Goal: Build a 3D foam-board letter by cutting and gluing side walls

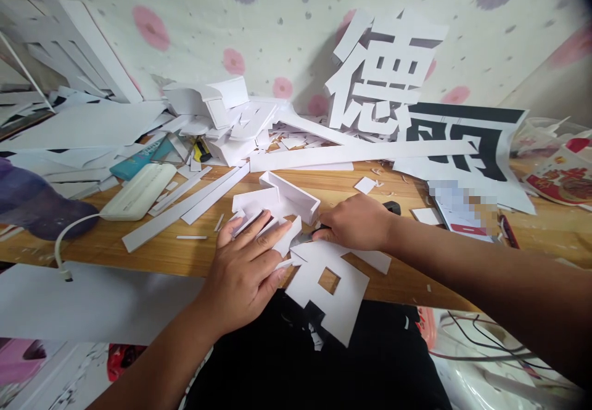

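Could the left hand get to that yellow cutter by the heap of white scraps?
Probably yes: the left hand lies flat and empty on a white cutout, with only flat strips between. But white scraps partly bury the yellow cutter.

Head camera — close, angled down over desk [194, 256].

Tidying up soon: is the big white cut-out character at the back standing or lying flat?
Standing, tilted: the cut-out character leans against the wall, foot among scraps.
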